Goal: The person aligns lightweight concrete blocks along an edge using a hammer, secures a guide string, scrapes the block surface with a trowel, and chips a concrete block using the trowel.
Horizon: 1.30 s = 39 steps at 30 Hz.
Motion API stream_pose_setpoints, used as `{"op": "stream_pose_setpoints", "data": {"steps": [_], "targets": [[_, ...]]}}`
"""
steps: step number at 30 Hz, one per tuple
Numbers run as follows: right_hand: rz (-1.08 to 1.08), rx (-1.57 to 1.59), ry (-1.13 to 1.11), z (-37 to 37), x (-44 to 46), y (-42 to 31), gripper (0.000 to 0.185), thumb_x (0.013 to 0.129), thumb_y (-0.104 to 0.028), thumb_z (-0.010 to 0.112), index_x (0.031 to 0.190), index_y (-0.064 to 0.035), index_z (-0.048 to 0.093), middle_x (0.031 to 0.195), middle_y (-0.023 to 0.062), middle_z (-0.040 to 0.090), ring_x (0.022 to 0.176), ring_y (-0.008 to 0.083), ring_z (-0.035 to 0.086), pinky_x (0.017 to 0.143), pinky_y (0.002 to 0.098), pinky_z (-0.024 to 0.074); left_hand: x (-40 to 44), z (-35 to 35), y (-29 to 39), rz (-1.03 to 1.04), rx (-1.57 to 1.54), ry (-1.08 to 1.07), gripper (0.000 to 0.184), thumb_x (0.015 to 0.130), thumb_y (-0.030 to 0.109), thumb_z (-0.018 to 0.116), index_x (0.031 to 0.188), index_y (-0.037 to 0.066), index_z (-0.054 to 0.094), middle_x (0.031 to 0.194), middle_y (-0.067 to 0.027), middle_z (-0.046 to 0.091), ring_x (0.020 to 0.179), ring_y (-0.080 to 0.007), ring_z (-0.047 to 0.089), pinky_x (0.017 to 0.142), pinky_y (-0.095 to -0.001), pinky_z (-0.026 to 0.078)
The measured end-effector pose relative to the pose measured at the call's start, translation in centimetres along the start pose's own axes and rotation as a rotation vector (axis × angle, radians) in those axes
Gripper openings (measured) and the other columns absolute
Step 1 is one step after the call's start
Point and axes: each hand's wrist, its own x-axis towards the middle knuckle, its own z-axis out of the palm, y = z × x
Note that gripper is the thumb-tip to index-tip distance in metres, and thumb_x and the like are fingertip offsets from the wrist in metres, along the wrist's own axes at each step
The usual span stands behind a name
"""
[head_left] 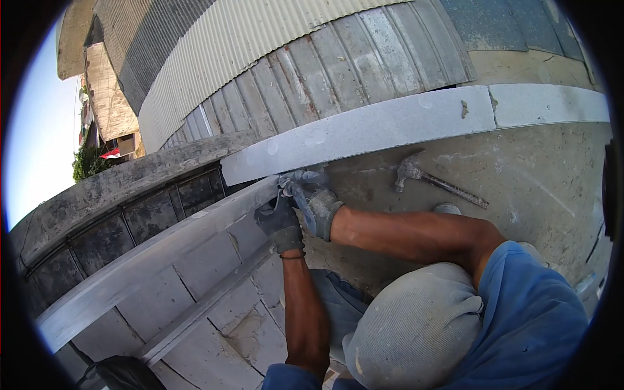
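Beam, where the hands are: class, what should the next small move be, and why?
Probably ease the right hand slightly aside, leaving the left hand to steady the beam. Both gloved hands crowd its end, partly hiding how it meets the white ledge, so a clear look at that join seems sensible.

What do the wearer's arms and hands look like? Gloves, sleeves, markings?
Left hand: dark grey glove, thin dark wristband. Right hand: grey glove with lighter, speckled cuff. Blue sleeves, bare forearms. No clear logos or lettering.
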Motion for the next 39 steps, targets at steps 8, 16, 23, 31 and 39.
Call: {"op": "stream_pose_setpoints", "data": {"steps": [8,16,23,31,39], "targets": [[0.292,0.331,0.011,-0.3,-0.9,-7.2,0.007,0.095,-0.009,0.063,0.097,-0.0042,0.068,0.084,-0.0012,0.063,0.073,0.0070,0.055,0.067,0.0238,0.0484,0.2,1.0,-0.9,0.173,-0.056,0.117,0.020,0.090,0.011,0.070,0.101,-0.007,0.071,0.092,-0.0077,0.073,0.077,-0.0136,0.064,0.069,-0.0308,0.052],[0.344,0.310,0.010,0.1,-1.0,-6.1,0.011,0.095,-0.002,0.063,0.105,0.0012,0.066,0.096,0.0015,0.066,0.085,0.0080,0.059,0.076,0.0218,0.0516,-0.4,1.0,0.3,0.010,-0.250,0.077,0.017,0.091,0.009,0.069,0.097,-0.007,0.071,0.090,-0.0085,0.072,0.072,-0.0140,0.064,0.065,-0.0299,0.051],[0.284,0.129,-0.088,1.8,-3.4,-9.9,0.013,0.093,-0.002,0.063,0.106,0.0008,0.065,0.095,0.0022,0.066,0.085,0.0088,0.059,0.076,0.0232,0.0517,-2.5,-2.9,3.2,-0.055,-0.352,0.145,0.022,0.086,0.006,0.072,0.102,-0.008,0.068,0.097,-0.0108,0.072,0.082,-0.0163,0.065,0.074,-0.0307,0.054],[0.388,0.265,-0.153,-5.9,-4.0,-4.7,0.019,0.094,-0.002,0.061,0.113,0.0003,0.063,0.093,0.0017,0.064,0.084,0.0089,0.059,0.076,0.0248,0.0519,-1.2,-0.6,4.3,0.057,-0.120,0.243,0.030,0.090,0.018,0.075,0.105,-0.006,0.069,0.094,-0.0093,0.072,0.076,-0.0127,0.062,0.070,-0.0295,0.052],[0.467,-0.111,-0.222,-6.1,-5.2,-1.8,0.015,0.092,-0.007,0.058,0.104,-0.0009,0.066,0.086,0.0036,0.065,0.078,0.0105,0.058,0.072,0.0275,0.0506,-1.3,2.7,3.3,0.038,-0.058,0.287,0.034,0.085,0.018,0.081,0.100,-0.009,0.068,0.095,-0.0125,0.072,0.080,-0.0187,0.066,0.076,-0.0345,0.054]]}}
